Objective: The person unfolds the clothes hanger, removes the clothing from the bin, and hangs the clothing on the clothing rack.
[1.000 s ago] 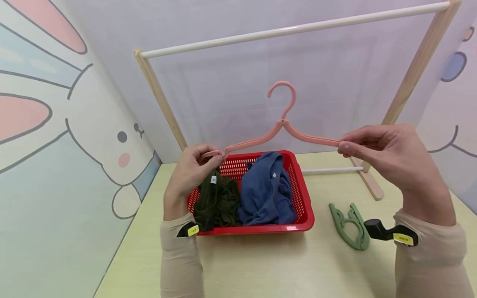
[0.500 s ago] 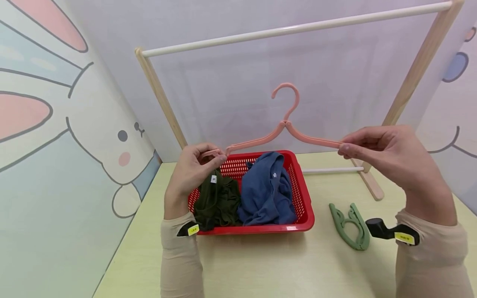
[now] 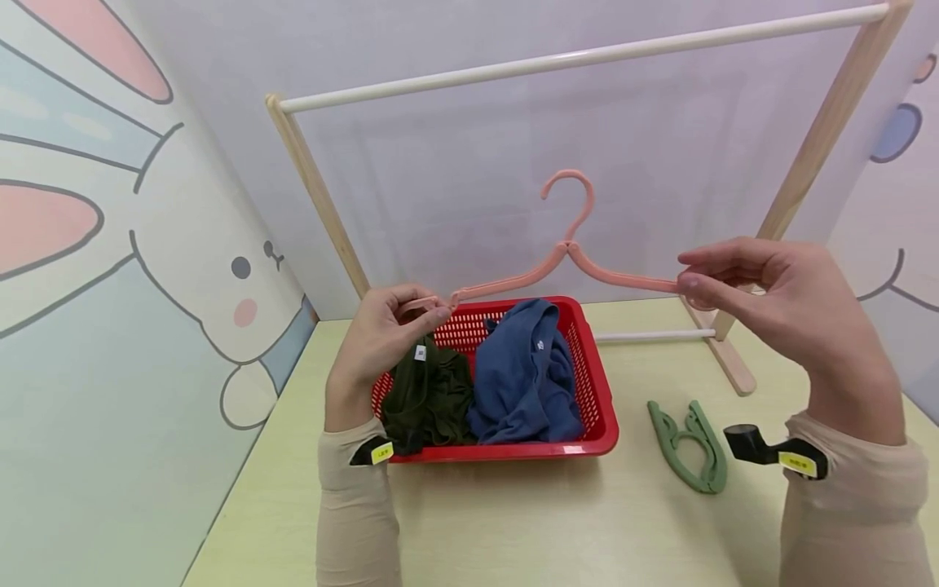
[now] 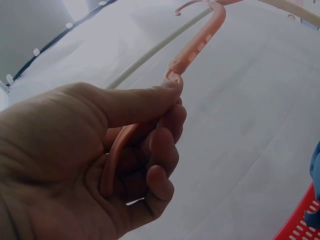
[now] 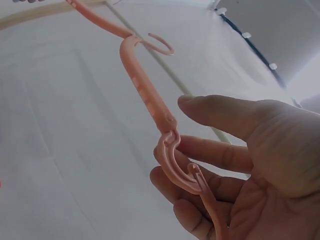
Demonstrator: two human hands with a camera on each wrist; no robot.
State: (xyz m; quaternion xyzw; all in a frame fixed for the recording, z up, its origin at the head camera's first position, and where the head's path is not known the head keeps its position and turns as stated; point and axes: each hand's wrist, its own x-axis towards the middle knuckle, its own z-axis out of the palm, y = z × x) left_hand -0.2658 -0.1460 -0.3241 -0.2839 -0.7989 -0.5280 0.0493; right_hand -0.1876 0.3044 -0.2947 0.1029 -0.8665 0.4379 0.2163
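Note:
A pink folding clothes hanger (image 3: 566,246) spans between both hands in the head view, hook upward. My left hand (image 3: 377,346) pinches its left end between thumb and fingers. In the left wrist view, the hinged end piece (image 4: 117,155) of that arm runs back into the palm. The right hand (image 3: 778,302) is at the other end. Its thumb (image 5: 215,112) stands off the hanger in the right wrist view, while the loosely bent fingers lie behind the curved end section (image 5: 175,165). Below, a red basket (image 3: 605,408) contains dark green cloth (image 3: 433,399) and blue cloth (image 3: 524,375).
A folded green hanger (image 3: 707,452) lies on the table (image 3: 513,522) right of the basket. Behind stands a rack with a white rail (image 3: 587,59) and wooden posts (image 3: 829,130). A wall with a rabbit drawing (image 3: 220,285) borders the left side.
The pink hanger has shifted slightly right and down. My right thumb and forefinger have parted, and that hand has moved a little right. The left hand keeps its pinch.

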